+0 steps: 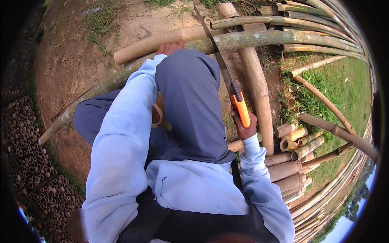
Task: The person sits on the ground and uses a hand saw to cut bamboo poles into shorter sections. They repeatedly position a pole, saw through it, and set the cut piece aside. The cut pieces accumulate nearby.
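Head view: I've got both hands in frame. Right hand [246,127] is wrapped around the orange grip of the saw [225,69]; fingers are curled on it, partly hidden behind the grip. Blade runs up and away to the left, tip near the top edge, crossing over the green pole [259,39] and the tan pole [142,48] as I see it. Can't tell if the teeth touch either one.

Left hand [170,47] is laid over the poles to the left of the blade, back of the hand up. Can't tell how far its fingers are spread; sleeve and knee [188,81] cover part of it. Can't tell which pole takes its weight.

Green pole is the long one: lower left, past the far side of the knee, out to the upper right. Tan pole lies just beyond it, roughly alongside. Both cross the log [255,77], which runs from top center down past the right hand.

Around it: more poles [312,48] at upper right, short cut pieces [310,146] heaped right of the log, thicker ones just below. Grass [332,93] on the right, with a few poles lying across it. Bare dirt [73,60] at left, and a big stack of tubes [32,141] at far left, ends facing up.
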Demonstrator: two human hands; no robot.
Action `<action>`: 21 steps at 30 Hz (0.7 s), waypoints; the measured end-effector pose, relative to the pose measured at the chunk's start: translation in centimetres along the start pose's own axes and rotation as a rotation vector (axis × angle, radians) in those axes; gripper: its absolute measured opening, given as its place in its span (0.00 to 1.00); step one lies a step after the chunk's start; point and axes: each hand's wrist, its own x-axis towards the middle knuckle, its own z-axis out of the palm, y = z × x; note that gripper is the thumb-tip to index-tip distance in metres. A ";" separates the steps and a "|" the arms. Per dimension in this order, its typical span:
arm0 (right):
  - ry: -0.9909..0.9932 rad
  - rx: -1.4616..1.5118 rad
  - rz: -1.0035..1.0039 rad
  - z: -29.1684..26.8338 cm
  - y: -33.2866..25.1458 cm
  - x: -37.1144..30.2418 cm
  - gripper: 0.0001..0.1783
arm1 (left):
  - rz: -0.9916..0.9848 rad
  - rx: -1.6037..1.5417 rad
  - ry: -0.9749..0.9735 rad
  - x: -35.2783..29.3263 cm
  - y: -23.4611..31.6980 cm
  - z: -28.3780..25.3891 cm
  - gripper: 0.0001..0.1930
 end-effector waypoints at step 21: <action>-0.012 -0.146 0.040 -2.6 -2.0 -8.9 0.22 | -0.055 -0.049 -0.047 0.2 0.2 1.0 0.20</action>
